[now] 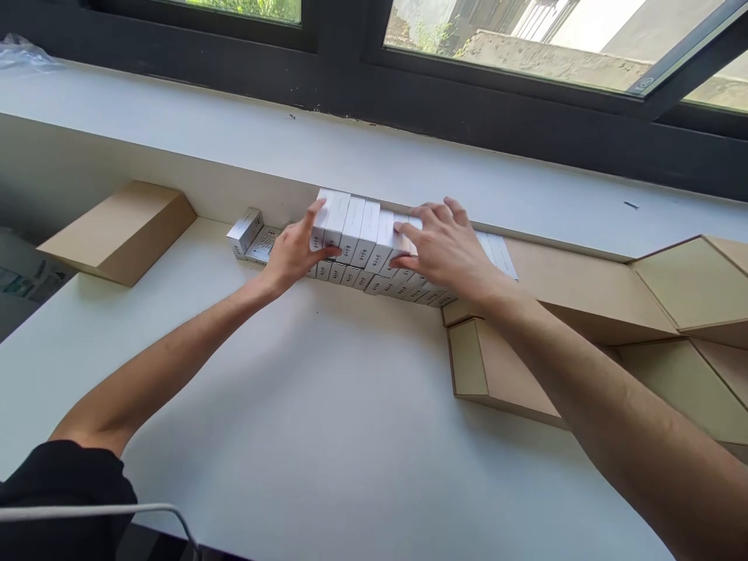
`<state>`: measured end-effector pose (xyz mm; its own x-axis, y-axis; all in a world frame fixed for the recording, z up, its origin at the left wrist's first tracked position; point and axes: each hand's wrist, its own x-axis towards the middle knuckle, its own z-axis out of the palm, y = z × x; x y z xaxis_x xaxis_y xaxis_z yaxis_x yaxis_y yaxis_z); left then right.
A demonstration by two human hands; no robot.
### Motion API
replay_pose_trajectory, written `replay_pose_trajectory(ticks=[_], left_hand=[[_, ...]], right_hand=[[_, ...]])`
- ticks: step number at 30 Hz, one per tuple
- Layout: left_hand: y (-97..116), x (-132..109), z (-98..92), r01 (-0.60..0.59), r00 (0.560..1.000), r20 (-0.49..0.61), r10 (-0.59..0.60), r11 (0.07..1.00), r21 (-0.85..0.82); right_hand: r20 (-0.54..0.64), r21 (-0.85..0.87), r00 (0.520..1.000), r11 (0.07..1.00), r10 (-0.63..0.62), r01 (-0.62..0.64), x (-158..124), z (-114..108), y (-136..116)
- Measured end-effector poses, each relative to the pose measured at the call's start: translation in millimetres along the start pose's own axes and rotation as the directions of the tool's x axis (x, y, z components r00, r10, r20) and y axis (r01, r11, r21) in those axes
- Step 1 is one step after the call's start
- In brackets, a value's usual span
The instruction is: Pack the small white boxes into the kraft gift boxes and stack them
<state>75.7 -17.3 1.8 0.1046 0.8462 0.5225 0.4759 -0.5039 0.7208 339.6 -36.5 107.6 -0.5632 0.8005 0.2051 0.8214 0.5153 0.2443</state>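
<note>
Small white boxes (352, 226) with dark print stand packed side by side in an upper row, over a lower row of similar boxes (351, 276). My left hand (292, 251) is at the upper row's left end, thumb on the front and fingers at the side. Farther right along the same row, my right hand (442, 243) presses its fingers and thumb on the boxes, hiding some of them. Left of my left hand, one box (245, 232) stands apart, touching a box that lies flat (264, 243).
The boxes stand on a white table (327, 436) against a raised sill (234, 132) under the window. A brown carton (125, 230) lies at the left. Several brown cartons (596, 292) are at the right, partly behind my right arm. A white cable (117, 510) crosses the lower left.
</note>
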Motion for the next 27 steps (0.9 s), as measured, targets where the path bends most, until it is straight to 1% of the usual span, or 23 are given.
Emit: replay_pose_trajectory(ticks=[3,4,6,9,12,14,15,16,18,19,20,21,23,24,25,27], left_hand=[[-2,-4,3.1,0.021,0.998,0.057,-0.024,0.999,0.048],[-2,-5,2.3,0.015,0.998,0.059,-0.017,0.999,0.044],[-3,-7,-3.1,-0.009,0.998,0.056,0.008,1.0,0.013],[-11,-14,-22.7,-0.003,1.0,0.016,0.004,1.0,-0.021],[-27,-31,-49.0,0.033,0.994,-0.102,-0.033,0.999,-0.007],[-40,-44,-62.0,0.059,0.981,-0.186,-0.05,0.997,0.044],[-46,-49,-65.6,0.059,0.978,-0.205,-0.039,0.994,0.092],[-51,-53,-67.5,0.047,0.979,-0.202,-0.015,0.987,0.152],[-59,-55,-67.3,0.005,0.987,-0.157,0.042,0.957,0.29],[-62,-53,-66.6,0.003,0.988,-0.149,0.052,0.938,0.348],[-65,-50,-66.4,0.032,0.984,-0.172,0.039,0.922,0.387],[-68,-47,-66.8,0.089,0.974,-0.227,0.004,0.913,0.398],[-75,-40,-69.7,0.213,0.935,-0.341,-0.095,0.92,0.328],[-79,-38,-71.6,0.25,0.926,-0.347,-0.149,0.931,0.265],[-84,-37,-73.3,0.268,0.929,-0.314,-0.197,0.942,0.202],[-94,-39,-75.3,0.273,0.947,-0.205,-0.246,0.954,0.12]], right_hand=[[0.015,-0.028,1.0,1.0,-0.009,0.009,-4,17,-4],[0.012,-0.024,1.0,1.0,-0.009,0.01,-5,19,-6],[-0.007,0.007,1.0,1.0,-0.007,0.007,-9,17,-10],[-0.103,0.101,0.994,0.995,0.031,-0.02,-17,3,-12],[-0.238,0.18,0.969,0.983,0.066,-0.023,-23,-9,-14],[-0.285,0.188,0.958,0.982,0.022,0.033,-23,-9,-21],[-0.297,0.18,0.955,0.981,-0.016,0.072,-21,-6,-26],[-0.309,0.169,0.95,0.979,-0.054,0.111,-19,-3,-33],[-0.332,0.136,0.933,0.972,-0.138,0.192,-15,5,-50],[-0.343,0.117,0.921,0.965,-0.184,0.236,-12,8,-60],[-0.35,0.1,0.908,0.955,-0.229,0.279,-9,11,-71],[-0.349,0.079,0.895,0.943,-0.277,0.323,-6,13,-81],[-0.316,0.037,0.878,0.921,-0.358,0.389,7,16,-101],[-0.28,0.018,0.88,0.915,-0.383,0.403,17,16,-111],[-0.221,-0.002,0.889,0.912,-0.401,0.411,29,17,-121],[-0.074,-0.039,0.904,0.907,-0.422,0.42,59,21,-139]])
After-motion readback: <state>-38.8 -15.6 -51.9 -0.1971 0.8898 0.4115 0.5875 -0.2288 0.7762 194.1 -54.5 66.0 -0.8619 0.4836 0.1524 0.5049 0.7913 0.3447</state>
